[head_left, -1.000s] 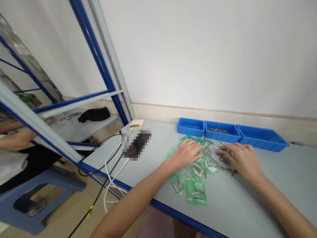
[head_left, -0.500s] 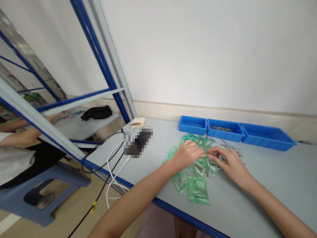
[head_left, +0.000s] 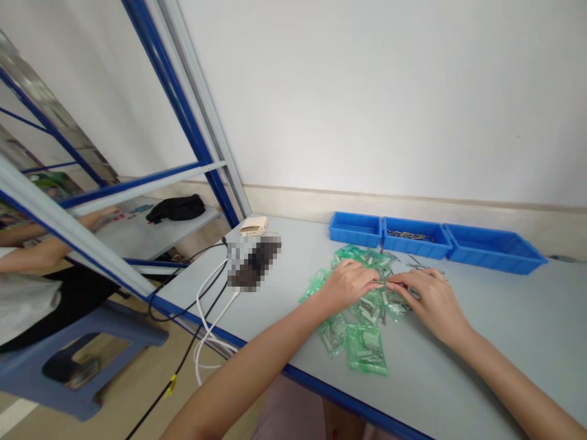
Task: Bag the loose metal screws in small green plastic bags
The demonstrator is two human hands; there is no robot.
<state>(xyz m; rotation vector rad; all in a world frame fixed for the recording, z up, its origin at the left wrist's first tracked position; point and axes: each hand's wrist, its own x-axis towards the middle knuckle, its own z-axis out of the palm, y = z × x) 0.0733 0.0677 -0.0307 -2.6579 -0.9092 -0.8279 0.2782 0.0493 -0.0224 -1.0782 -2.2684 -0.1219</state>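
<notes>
Over a heap of green plastic bags, my left hand [head_left: 349,284] pinches one end of a thin metal screw [head_left: 381,282]. My right hand [head_left: 428,299] closes thumb and forefinger at the screw's other end, so the two hands almost meet. Several green bags [head_left: 367,357] of pale plugs and metal screws lie below and around the hands. Loose screws [head_left: 415,263] are spread on the table behind my right hand, which partly covers them.
Three blue bins [head_left: 493,250] stand in a row along the wall; the middle one holds screws. A cream box [head_left: 254,226], a pixelated dark object [head_left: 254,266] and a white cable [head_left: 202,302] are on the left. Beyond the frame, another person's arm [head_left: 59,247] rests over a table.
My right fingers have straightened and drawn in towards my left fingertips, and the metal screw now shows between both hands. The view has shifted slightly.
</notes>
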